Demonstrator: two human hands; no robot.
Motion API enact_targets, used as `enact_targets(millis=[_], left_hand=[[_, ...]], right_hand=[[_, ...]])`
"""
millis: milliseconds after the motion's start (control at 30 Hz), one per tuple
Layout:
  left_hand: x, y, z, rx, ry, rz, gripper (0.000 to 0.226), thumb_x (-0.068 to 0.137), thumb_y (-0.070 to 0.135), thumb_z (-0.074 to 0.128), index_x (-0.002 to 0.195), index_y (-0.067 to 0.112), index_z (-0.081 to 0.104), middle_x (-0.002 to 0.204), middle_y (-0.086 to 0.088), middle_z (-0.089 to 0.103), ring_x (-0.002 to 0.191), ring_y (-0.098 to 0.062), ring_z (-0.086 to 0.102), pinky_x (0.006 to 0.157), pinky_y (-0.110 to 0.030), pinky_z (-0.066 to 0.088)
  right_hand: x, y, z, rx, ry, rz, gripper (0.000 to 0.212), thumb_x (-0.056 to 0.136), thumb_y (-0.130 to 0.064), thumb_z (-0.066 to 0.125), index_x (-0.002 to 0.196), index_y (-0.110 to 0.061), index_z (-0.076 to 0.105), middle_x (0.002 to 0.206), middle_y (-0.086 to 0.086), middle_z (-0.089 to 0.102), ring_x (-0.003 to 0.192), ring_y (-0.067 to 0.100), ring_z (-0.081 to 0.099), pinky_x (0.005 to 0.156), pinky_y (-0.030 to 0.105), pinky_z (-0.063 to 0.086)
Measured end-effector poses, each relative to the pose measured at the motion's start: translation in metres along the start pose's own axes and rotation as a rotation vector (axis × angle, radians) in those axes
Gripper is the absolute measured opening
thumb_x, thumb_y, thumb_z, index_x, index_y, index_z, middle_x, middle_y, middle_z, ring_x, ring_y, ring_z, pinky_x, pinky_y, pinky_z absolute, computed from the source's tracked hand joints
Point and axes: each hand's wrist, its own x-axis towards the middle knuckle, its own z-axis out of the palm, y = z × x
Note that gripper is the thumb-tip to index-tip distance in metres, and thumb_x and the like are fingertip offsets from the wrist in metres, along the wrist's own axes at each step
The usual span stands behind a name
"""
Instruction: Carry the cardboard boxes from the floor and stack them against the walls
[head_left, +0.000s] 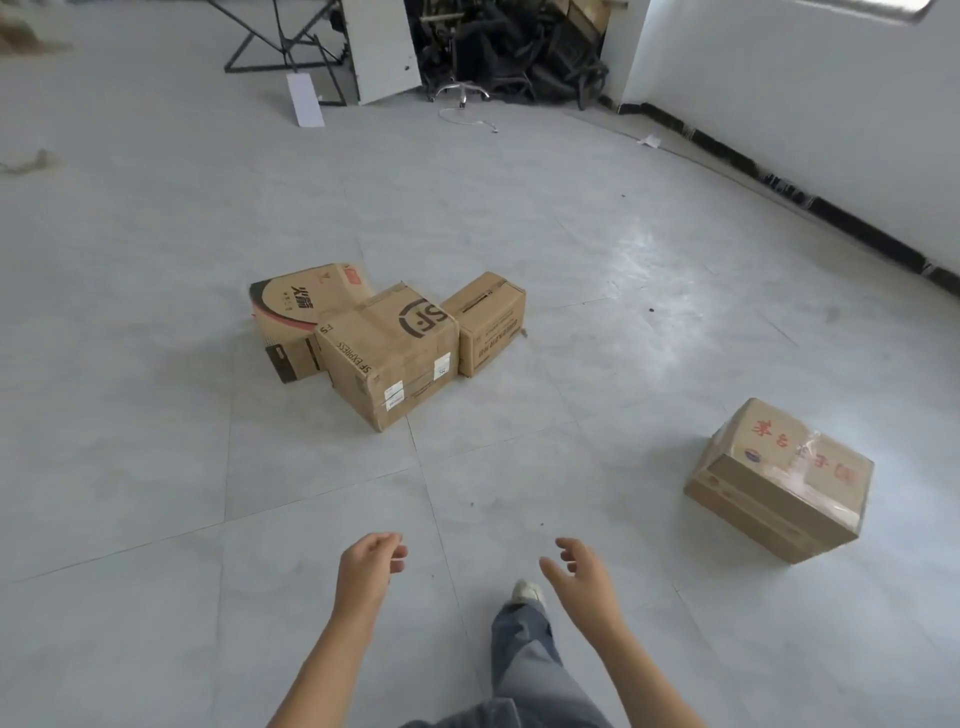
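Hands: left hand (371, 564) and right hand (584, 577) reach forward and low, fingers loosely curled and spread, nothing in either.
Shoe: one shoe (527, 592) is on the floor (156, 415) between the wrists, pointing at the boxes.
Big box: the box with the round black mark (387, 353) lies ahead on the floor, well apart from the hands, none of its weight taken yet.
Neighbours: a printed box (296, 312) touches its left side and looks dented; a small box (488, 322) sits just beside its right side.
Lone box: a taped box (779, 478) sits to the right, apart from the cluster and tilted to the tile lines.
Wall: the white wall (805, 104) on the right has no boxes against it in view, so I judge the stacking barely begun.
Risk, lifting: pulling the big box up could drag or tip the two neighbours, since they crowd it.
Risk, grip: the glossy tape on the lone box may slip under the fingers.
Risk, stacking: the dented box would likely make a poor base.
Risk, walking: a loose cable (467, 117) lies near the chair pile (509, 52); a carried box would hide it.
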Motion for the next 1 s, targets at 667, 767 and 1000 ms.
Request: enact_targets(millis=[667,767,1000], left_hand=[[0.242,0.171,0.121,-0.124,0.308,-0.066,0.017,0.093,0.011,0.052,0.079,0.005,0.062,0.083,-0.011,0.065,0.079,-0.026,0.060,0.068,-0.030,0.041],[0.289,0.199,0.113,-0.139,0.340,-0.047,0.018,0.093,0.011,0.052,0.078,0.007,0.061,0.083,-0.010,0.064,0.079,-0.025,0.059,0.071,-0.031,0.041],[0.403,0.279,0.083,-0.151,0.360,0.028,0.023,0.092,0.007,0.052,0.069,0.008,0.059,0.073,-0.008,0.061,0.071,-0.023,0.056,0.064,-0.027,0.039]], right_hand=[[0.367,-0.167,-0.059,-0.094,-0.238,-0.130,0.041,0.092,-0.025,0.054,0.130,-0.012,0.048,0.109,-0.002,0.045,0.111,0.016,0.048,0.093,0.028,0.040],[0.412,-0.206,-0.046,-0.094,-0.235,-0.164,0.041,0.091,-0.025,0.055,0.129,-0.011,0.048,0.109,-0.001,0.046,0.111,0.017,0.049,0.093,0.029,0.041],[0.505,-0.298,-0.017,-0.144,-0.235,-0.211,0.040,0.091,-0.025,0.055,0.128,-0.010,0.049,0.120,0.005,0.053,0.114,0.018,0.049,0.092,0.029,0.040]])
